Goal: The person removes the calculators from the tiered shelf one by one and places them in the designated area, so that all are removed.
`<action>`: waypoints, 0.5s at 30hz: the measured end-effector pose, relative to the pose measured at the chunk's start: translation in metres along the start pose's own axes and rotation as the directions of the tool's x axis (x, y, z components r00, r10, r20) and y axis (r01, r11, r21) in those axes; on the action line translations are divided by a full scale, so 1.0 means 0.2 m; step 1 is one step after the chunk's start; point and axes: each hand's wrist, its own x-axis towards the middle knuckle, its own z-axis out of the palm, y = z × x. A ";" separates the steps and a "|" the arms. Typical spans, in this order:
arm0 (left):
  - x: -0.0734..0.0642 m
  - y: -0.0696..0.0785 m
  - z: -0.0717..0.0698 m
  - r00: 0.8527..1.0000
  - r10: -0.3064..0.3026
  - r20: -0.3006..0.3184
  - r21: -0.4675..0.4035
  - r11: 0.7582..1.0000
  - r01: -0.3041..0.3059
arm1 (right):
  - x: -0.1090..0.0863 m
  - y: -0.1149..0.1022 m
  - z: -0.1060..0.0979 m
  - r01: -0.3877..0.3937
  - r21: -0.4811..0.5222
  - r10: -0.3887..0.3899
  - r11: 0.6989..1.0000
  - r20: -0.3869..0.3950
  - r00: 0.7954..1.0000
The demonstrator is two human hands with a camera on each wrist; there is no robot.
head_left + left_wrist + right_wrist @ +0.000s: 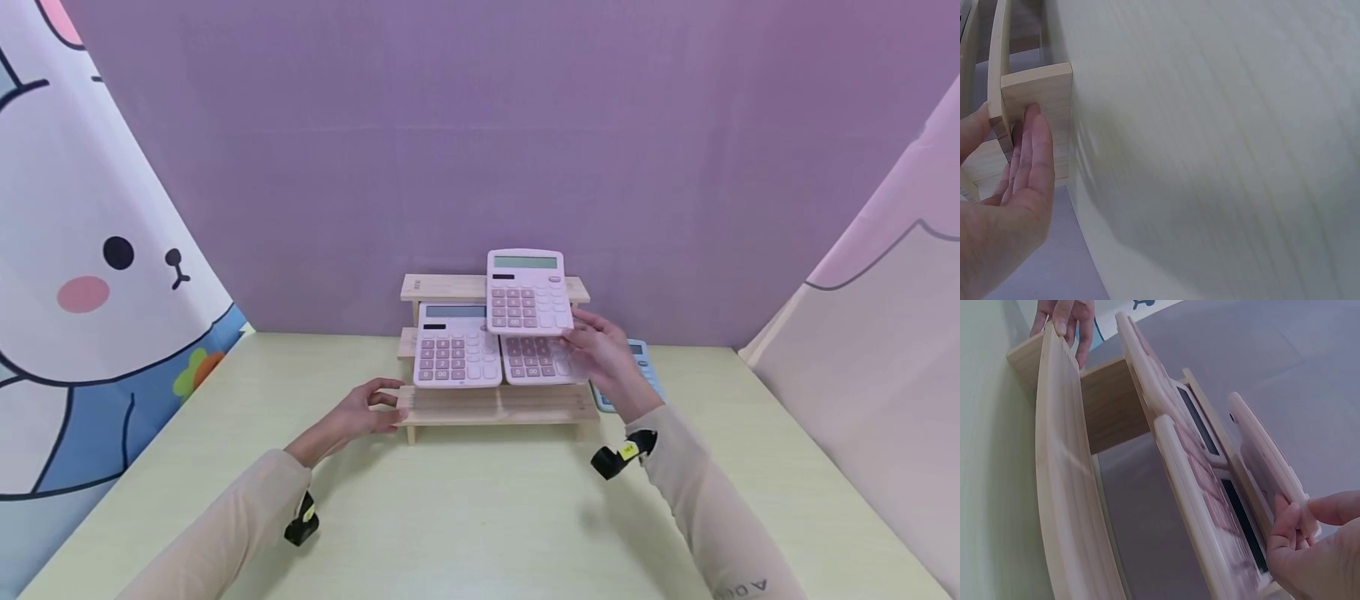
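We find the right hand (606, 354) nearly closed, thumb and fingers pinching the lower right corner of a pink plastic rectangular calculator (528, 292). We note that this calculator is held tilted before the top tier of a three-tiered pale wooden rack (495, 406), display uppermost. We observe the left hand (367, 410) gripping the left end of the lowest board, thumb on its upper face, fingers extended beneath. Two matching pink calculators (457, 346) rest side by side on the middle tier. A light-blue calculator (647, 367) lies right of the rack, partly hidden.
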 end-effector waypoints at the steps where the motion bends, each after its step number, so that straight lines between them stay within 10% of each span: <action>1: 0.00 0.00 0.00 1.000 -0.001 0.000 0.000 1.000 0.001 | 0.00 0.00 -0.01 0.004 -0.004 -0.004 1.000 0.003 1.000; 15: 0.00 -0.01 0.00 1.000 -0.009 0.003 0.008 1.000 0.009 | -0.06 -0.05 -0.17 0.080 0.018 -0.081 0.997 0.083 0.993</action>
